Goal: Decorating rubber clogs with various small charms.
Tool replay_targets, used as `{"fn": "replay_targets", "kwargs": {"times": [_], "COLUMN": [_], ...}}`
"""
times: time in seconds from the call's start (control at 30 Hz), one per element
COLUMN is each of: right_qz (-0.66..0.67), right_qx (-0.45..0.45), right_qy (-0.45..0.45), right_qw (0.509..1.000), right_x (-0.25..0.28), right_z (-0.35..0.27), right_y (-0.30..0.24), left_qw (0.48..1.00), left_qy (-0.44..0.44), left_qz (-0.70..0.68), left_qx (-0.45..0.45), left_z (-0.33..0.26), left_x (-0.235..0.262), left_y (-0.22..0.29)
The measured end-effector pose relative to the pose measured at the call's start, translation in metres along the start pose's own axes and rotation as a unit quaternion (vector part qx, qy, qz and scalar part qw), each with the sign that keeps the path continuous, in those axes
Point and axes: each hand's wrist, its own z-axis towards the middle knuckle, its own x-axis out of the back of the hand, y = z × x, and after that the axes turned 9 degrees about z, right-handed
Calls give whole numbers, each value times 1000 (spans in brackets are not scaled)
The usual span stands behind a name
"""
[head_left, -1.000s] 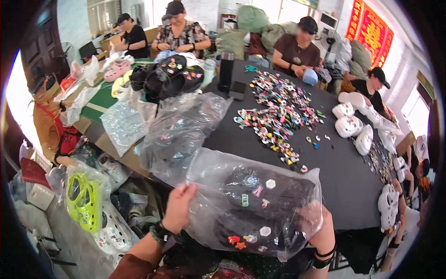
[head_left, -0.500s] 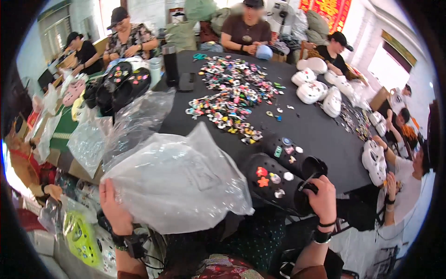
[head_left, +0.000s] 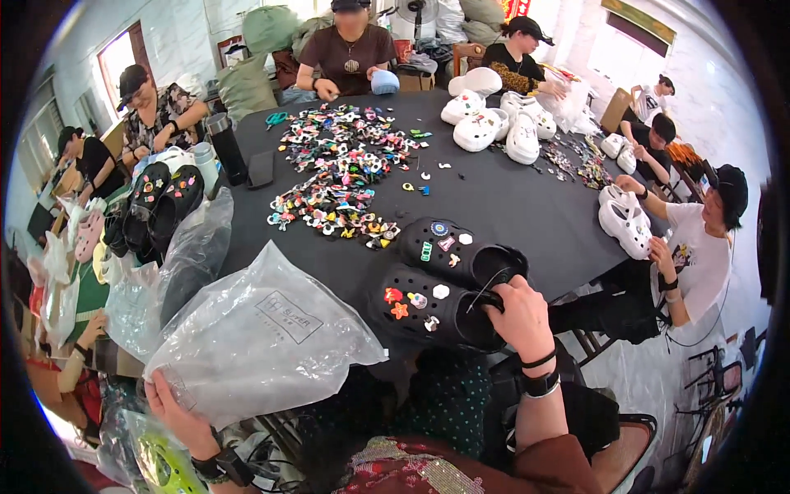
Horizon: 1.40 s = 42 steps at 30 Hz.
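Note:
My left hand (head_left: 179,418) pinches the edge of a frosted, translucent plastic bag (head_left: 222,375). The bag spreads out over the table's near edge, its printed panel turned up. My right hand (head_left: 525,323) is closed on the heel end of a pair of black clogs, with a thin dark tie at its fingers. The near clog (head_left: 372,306) and the far clog (head_left: 471,247) lie side by side, toes to the left, just right of the bag. Both carry colourful charms, including an orange starfish (head_left: 399,310). The fingertips of my right hand are partly hidden.
A heap of small colourful charms (head_left: 337,165) covers the middle of the dark table (head_left: 527,222). White clogs (head_left: 481,128) stand at the far right. More black clogs (head_left: 169,206), a dark flask (head_left: 226,148) and clear bags are at the left. Several people sit around the table.
The view has swung to the right, so the table's contents appear farther left. The bag lies flatter, with its printed panel now plainly visible. Both hands keep their holds.

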Motion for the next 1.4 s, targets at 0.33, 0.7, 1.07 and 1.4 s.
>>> {"fn": "replay_targets", "kwargs": {"times": [0.33,0.7,1.07,1.4], "right_qz": [29,21,91,127], "right_qx": [-13,22,130,154], "right_qy": [5,-100,-61,-66], "right_qw": [999,995,985,978], "right_x": [1,8,-40,-34], "right_z": [4,18,31,18], "right_y": [1,-28,-108,-99], "left_qw": [760,727,893,901], "left_qy": [29,102,88,-290], "left_qz": [520,471,247,292], "left_qx": [-389,-489,-367,-140], "left_z": [4,-14,-25,-7], "left_x": [42,23,7,-37], "left_y": [19,51,34,79]}}
